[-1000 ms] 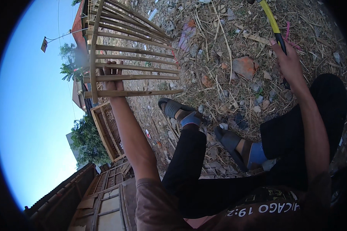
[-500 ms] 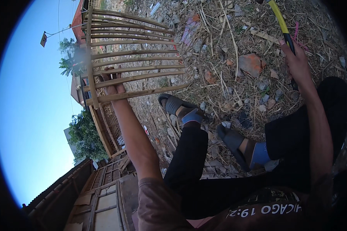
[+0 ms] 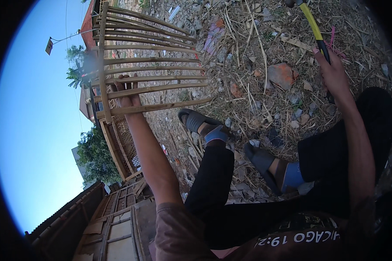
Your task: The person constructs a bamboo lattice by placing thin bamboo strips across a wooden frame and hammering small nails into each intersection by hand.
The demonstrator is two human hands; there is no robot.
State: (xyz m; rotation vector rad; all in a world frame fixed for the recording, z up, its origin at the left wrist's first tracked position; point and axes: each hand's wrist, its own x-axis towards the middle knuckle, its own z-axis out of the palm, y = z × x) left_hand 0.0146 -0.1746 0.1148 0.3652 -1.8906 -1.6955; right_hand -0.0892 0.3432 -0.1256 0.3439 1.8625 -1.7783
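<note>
My left hand (image 3: 126, 100) reaches out to a rack of bamboo slats (image 3: 161, 89), joined along one side by a crosspiece (image 3: 101, 56). Its fingers curl round slats near the crosspiece, partly hidden by the strips. The slats' other ends fan out over the ground. On the right, my right hand (image 3: 335, 74) is closed round the black grip of a hammer (image 3: 311, 21) with a yellow and black handle. The hammer head, at the upper edge, is held away from the rack and only partly in view.
Broken brick (image 3: 283, 75), stones and dry straw (image 3: 259, 39) litter the ground. My sandalled feet (image 3: 200, 121) stand between the rack and the hammer. A bamboo structure (image 3: 117, 226) stands at lower left, with trees (image 3: 98, 154) and roofs beyond.
The hammer has shifted slightly down and left in view, so more of its head shows. My left hand keeps its hold on the rack, which has barely moved.
</note>
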